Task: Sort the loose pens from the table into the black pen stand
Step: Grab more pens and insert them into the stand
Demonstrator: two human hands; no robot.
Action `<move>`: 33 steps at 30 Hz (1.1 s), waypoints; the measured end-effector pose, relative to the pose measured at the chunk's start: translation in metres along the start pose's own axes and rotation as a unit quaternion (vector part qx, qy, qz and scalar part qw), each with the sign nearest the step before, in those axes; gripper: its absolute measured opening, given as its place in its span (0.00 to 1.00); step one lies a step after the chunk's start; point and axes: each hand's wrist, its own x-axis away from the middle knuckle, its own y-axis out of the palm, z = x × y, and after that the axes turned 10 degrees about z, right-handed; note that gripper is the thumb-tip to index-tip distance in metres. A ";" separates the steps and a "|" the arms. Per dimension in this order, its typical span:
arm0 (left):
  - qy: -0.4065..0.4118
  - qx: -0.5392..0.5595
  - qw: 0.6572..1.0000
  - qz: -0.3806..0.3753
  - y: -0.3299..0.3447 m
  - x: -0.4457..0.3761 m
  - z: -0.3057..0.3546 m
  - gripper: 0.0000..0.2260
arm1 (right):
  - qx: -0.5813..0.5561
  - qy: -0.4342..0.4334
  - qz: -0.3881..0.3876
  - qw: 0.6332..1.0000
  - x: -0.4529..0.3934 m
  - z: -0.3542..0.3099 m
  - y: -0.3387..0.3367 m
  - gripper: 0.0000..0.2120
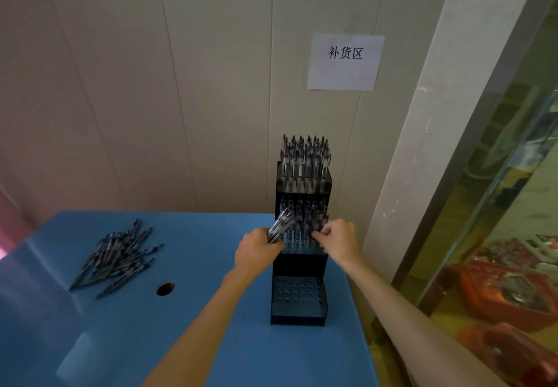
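Observation:
A tall black tiered pen stand (pixel 299 269) rises at the right edge of the blue table (pixel 126 341). Its top tier is packed with upright pens (pixel 305 163), and several more fill the middle tier. The lowest tier (pixel 297 296) shows bare holes. My left hand (pixel 258 250) grips a bundle of pens (pixel 280 226) just left of the middle tier. My right hand (pixel 339 237) pinches a single pen at that tier's right side. A pile of loose pens (pixel 119 255) lies on the table's left part.
A round hole (pixel 165 288) is cut in the tabletop between the pile and the stand. A paper sign (pixel 345 62) hangs on the panelled wall behind. Right of the table stands a glass partition, with red objects (pixel 507 290) behind it.

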 end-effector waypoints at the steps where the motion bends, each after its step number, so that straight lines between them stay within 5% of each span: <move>1: 0.000 -0.001 1.000 0.000 0.001 0.000 0.000 0.12 | -0.019 0.008 -0.017 1.000 0.001 -0.002 -0.001 0.13; 4: -0.001 -0.004 1.000 0.003 0.004 -0.001 0.004 0.12 | -0.186 0.085 -0.119 0.972 0.010 -0.020 -0.009 0.02; 8: 0.007 -0.009 1.000 0.004 0.009 0.000 0.011 0.11 | -0.317 0.115 -0.204 0.919 0.019 -0.042 -0.016 0.10; 22: 0.020 -0.008 1.000 0.004 0.012 -0.007 0.018 0.11 | -0.385 0.176 -0.098 0.900 0.014 -0.043 -0.009 0.09; 25: 0.017 -0.013 1.000 -0.001 0.012 -0.009 0.018 0.09 | -0.284 0.078 -0.018 0.956 0.012 -0.040 -0.008 0.21; 27: 0.014 -0.012 1.000 -0.001 0.012 -0.010 0.017 0.09 | -0.159 -0.051 0.027 0.986 0.011 -0.037 -0.011 0.20; 30: 0.016 0.009 1.000 -0.003 0.012 -0.013 0.019 0.09 | -0.012 -0.235 0.048 0.971 0.010 -0.032 -0.013 0.12; 33: 0.028 0.025 0.999 -0.008 0.013 -0.013 0.022 0.09 | 0.012 -0.283 0.037 0.958 0.008 -0.031 -0.013 0.10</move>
